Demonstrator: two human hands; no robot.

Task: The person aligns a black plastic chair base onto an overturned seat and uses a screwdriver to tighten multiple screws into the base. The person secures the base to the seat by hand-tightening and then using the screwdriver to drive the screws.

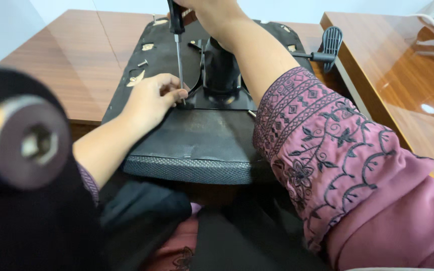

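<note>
Screwdriver [178, 45]: upright, tip at chair-seat underside [197, 135]. Right hand [204, 6] fingers wrapped on handle; left hand [149, 100] fingers pinched at the tip. Loose screw [142, 63] nearby; table [71, 65] beneath.

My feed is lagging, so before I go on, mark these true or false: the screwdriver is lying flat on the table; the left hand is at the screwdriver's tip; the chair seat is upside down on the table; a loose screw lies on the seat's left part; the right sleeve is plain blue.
1. The screwdriver lies flat: false. It stands upright, its handle gripped by the right hand.
2. The left hand is at its tip: true.
3. The chair seat is underside up on the wooden table: true.
4. A loose screw lies on the seat's left part: true.
5. The right sleeve is plain blue: false. It is pink with dark embroidery.
</note>
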